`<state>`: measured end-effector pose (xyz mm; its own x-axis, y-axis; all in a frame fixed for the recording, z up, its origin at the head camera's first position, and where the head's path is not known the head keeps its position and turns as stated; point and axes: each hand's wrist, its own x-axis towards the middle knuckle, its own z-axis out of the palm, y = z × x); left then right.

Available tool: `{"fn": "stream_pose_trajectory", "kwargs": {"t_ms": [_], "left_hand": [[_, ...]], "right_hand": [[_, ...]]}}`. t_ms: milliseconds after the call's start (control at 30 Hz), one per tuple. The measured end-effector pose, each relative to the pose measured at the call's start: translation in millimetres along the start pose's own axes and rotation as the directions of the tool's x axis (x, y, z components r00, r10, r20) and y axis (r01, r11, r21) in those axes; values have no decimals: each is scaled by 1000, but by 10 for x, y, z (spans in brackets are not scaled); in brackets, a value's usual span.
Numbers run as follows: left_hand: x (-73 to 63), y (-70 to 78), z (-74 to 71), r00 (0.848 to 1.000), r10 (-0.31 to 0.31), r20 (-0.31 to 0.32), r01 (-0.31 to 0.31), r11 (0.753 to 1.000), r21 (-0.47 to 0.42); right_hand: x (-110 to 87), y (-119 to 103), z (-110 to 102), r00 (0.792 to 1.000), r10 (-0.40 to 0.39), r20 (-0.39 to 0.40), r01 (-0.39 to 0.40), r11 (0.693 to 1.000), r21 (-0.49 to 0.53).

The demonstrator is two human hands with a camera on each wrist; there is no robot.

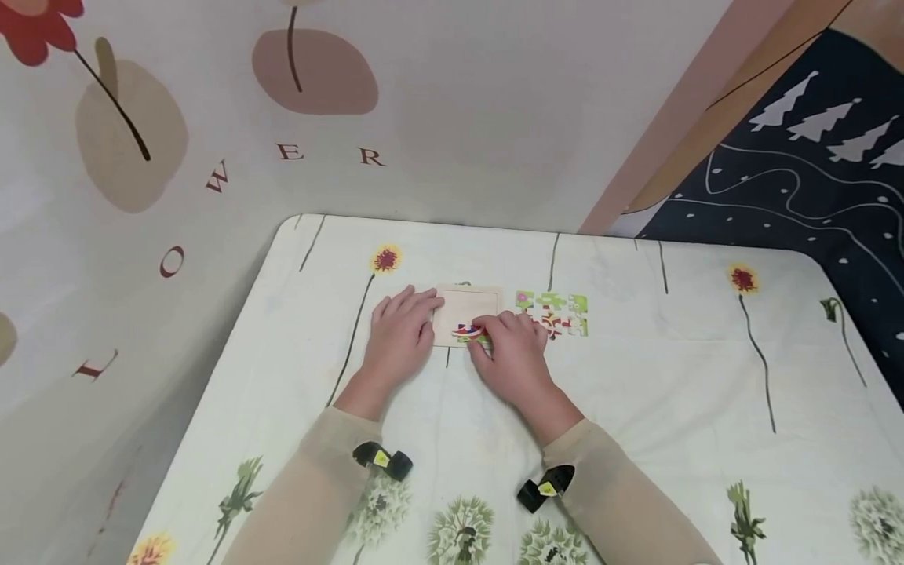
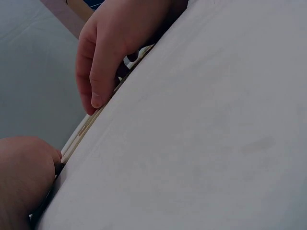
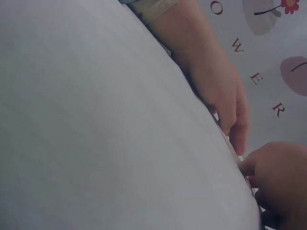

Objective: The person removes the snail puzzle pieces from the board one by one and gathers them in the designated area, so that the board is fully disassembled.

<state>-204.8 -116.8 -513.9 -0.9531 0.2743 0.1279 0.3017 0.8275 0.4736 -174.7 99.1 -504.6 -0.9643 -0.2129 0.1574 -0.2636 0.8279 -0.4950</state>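
A shallow wooden puzzle board (image 1: 461, 308) lies on the table between both hands. My left hand (image 1: 402, 328) rests at its left side, fingertips on the rim. Over the board's lower right part, my right hand (image 1: 515, 357) pinches a red, white and blue jigsaw piece (image 1: 464, 330) between thumb and index finger. Some green shows just beneath that piece; its lower side is hidden. Right of the board lie several loose jigsaw pieces (image 1: 577, 304), green, white and red, partly covered by the right hand. The left wrist view shows the board's thin edge (image 2: 81, 133) side-on.
A white tablecloth (image 1: 657, 377) printed with flowers and stems covers the table. Behind stands a pale wall hanging (image 1: 480, 141) with letters, and a dark cloth (image 1: 798, 180) with white trees hangs at the right. Each sleeve carries a black wrist camera (image 1: 383, 461).
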Motion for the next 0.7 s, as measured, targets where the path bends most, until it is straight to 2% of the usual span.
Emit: {"fn": "stream_pose_trajectory", "kwargs": {"t_ms": [233,500,700], "left_hand": [[-5,11,-14,1000,-5,5,5,1000,0],[-22,-7,31,1000,-9,9,9,1000,-8],[-3,-4,17,1000,-7,1,7,1000,-1]], "right_hand": [[3,-8,13,1000,21,12,-21,1000,-1],[-6,-68,2,991,97,90,-93,994,-48],[21,-91,-4,989,117,95,-114,993,-36]]}}
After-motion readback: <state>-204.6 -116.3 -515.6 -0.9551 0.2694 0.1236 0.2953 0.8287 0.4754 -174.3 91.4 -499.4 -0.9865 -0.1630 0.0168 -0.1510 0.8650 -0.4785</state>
